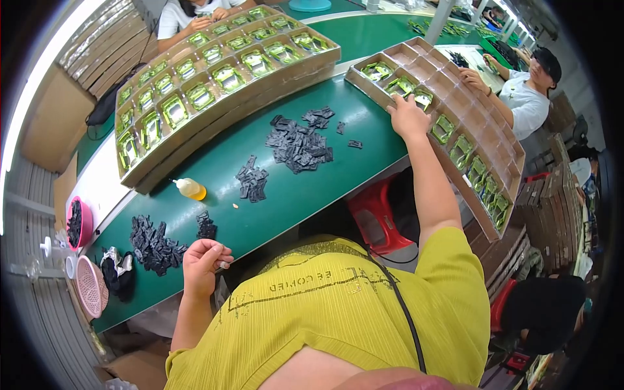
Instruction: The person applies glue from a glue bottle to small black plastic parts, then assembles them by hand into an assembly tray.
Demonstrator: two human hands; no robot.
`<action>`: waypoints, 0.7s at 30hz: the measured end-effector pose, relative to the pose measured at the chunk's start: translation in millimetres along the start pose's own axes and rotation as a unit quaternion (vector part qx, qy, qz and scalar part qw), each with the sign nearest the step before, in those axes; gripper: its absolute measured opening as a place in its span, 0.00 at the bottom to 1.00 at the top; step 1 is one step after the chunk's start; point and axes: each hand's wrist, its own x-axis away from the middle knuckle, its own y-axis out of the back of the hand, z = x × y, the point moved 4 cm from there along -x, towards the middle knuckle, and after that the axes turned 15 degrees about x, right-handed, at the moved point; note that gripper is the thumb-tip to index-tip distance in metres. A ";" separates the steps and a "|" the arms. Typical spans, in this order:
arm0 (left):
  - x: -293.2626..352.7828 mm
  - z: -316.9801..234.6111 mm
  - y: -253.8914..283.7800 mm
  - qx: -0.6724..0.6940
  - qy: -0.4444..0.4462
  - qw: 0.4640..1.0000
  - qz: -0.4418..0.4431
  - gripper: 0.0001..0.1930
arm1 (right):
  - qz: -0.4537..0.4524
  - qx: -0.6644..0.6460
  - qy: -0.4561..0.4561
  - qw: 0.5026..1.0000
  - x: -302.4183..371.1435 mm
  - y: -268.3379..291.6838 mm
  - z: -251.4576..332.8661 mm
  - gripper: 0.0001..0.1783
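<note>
My right arm stretches out to the cardboard box with dividers point(448, 75) on the right. There my right hand point(411, 118) has its fingers bent down at a bright green plastic frame point(400, 86) in a compartment; its fingertips are partly hidden. Another green frame point(422, 99) lies just beside the fingers. Close to my body, my left hand point(205, 265) is held in a pinch at the table's near edge; whatever sits between its fingertips is too small to name. Small black plastic pieces point(156, 246) lie in a heap beyond it to the left, with a smaller cluster point(206, 225) nearer.
More black pieces point(296, 144) are heaped mid-table. A yellow-liquid squeeze bottle point(191, 189) stands near a stacked box point(227, 97) full of green frames. Pink baskets point(92, 287) sit at the left end. A red stool point(380, 218) is below the edge. Co-workers sit opposite, one point(530, 97) at right.
</note>
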 end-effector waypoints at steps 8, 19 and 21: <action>2.5 0.8 7.1 0.004 -0.005 1.000 -0.012 0.03 | 0.022 0.012 -0.019 1.000 -18.3 3.3 12.8 0.20; 0.8 6.6 8.4 0.006 0.002 1.000 -0.007 0.04 | 0.031 -0.017 -0.038 0.999 -27.2 10.0 54.2 0.21; 1.2 4.8 8.3 0.006 -0.002 1.000 -0.010 0.04 | 0.027 -0.020 -0.040 0.999 -37.7 6.5 60.7 0.20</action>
